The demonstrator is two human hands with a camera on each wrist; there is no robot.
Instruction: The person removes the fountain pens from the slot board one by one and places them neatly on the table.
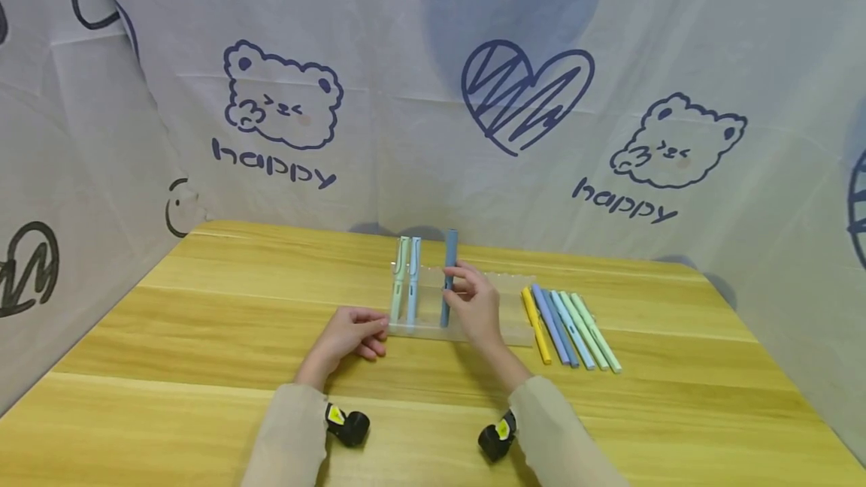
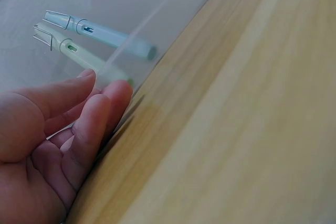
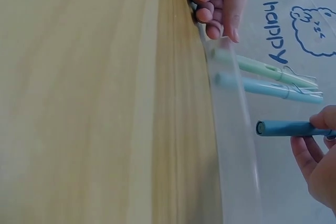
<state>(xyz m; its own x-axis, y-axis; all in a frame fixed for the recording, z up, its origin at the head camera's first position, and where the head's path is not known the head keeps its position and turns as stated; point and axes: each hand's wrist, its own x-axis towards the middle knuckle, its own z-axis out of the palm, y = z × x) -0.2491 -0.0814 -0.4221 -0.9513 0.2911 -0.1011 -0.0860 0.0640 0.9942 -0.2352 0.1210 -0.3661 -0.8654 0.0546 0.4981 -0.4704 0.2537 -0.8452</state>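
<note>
My right hand pinches a dark blue pen between thumb and fingers, upright over the middle of a clear plastic pen holder. In the right wrist view, the pen's lower end is above the holder's front lip. At the holder's left end, my left hand grips the corner with thumb and fingertips. Side by side behind the lip there stand a light green pen and a light blue pen, clips upward.
Right of the holder, several pens lie in a slanted row: a yellow pen, a purple pen, then blue and light green ones. A white printed cloth hangs behind the wooden table.
</note>
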